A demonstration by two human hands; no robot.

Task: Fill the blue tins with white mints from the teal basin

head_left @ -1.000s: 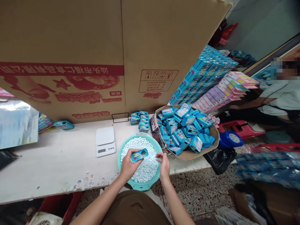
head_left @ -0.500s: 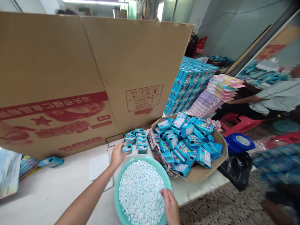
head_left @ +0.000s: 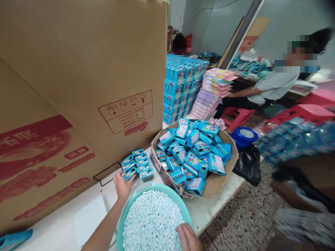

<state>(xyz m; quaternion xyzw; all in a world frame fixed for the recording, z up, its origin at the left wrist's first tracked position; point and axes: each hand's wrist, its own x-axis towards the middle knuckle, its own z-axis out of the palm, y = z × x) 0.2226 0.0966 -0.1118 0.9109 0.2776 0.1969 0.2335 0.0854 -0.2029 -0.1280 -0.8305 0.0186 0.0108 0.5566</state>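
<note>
My left hand is closed on a small blue box with a dark round hole in its top. That box stands at the near end of a cluster of similar blue boxes set in rows on the table. In front of me is a turquoise basin full of small pale blue and white candies. My right hand rests over the basin's right side at the edge of the candies. Its fingers are pinched together, and whatever they hold is hidden.
A cut-down carton heaped with blue boxes stands right of the basin. Behind are a large cardboard box, stacked blue boxes and pink packs. A white flat device lies left. A person sits at the right.
My view has swung to the right. My left hand has brought its box up against the near end of the row. My right hand stays at the basin's right side, fingers still pinched.
</note>
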